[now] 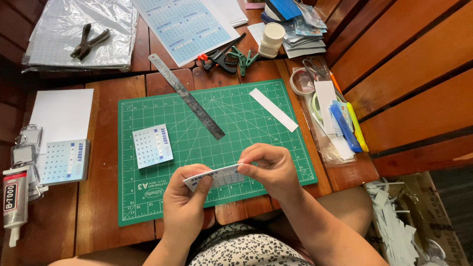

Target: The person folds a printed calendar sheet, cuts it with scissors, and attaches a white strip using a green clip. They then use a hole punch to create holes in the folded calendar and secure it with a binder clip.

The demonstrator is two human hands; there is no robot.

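**Small calendar card pinched between both hands over the mat**

Left hand (185, 199) & right hand (270, 167) both clamped on one small printed calendar card (217, 177), held in the air just above the near edge of the green cutting mat (231, 128). Left thumb + fingers pinch the card's 9 o'clock end; right fingertips pinch the 3 o'clock end. Card tilts, printed face partly up, slightly bowed between the grips.

Handling, as a guess: very light, thin, flexible paper or card stock – bends easily, creases if squeezed mid-span, prob. a bit slick if coated. Best hold = by the short ends or edges w/ light fingertip pressure, as now; keep off the printed middle.

Around it: a second small calendar sheet (152, 145) lies flat on the mat at 10 o'clock from the hands, well apart. Steel ruler (187, 96) runs diagonally across the mat's far-left part, 11 o'clock. White paper strip (273, 109) on the mat at 1 o'clock. Glue tube (14, 199) & a stack of calendar cards (64, 161) sit at 9 o'clock, off the mat.

Open room: mat centre betw. ruler & strip is bare, just beyond the hands at 12 o'clock. Table edge runs right under the wrists; clear bag of pens (340, 123) crowds 2–3 o'clock.
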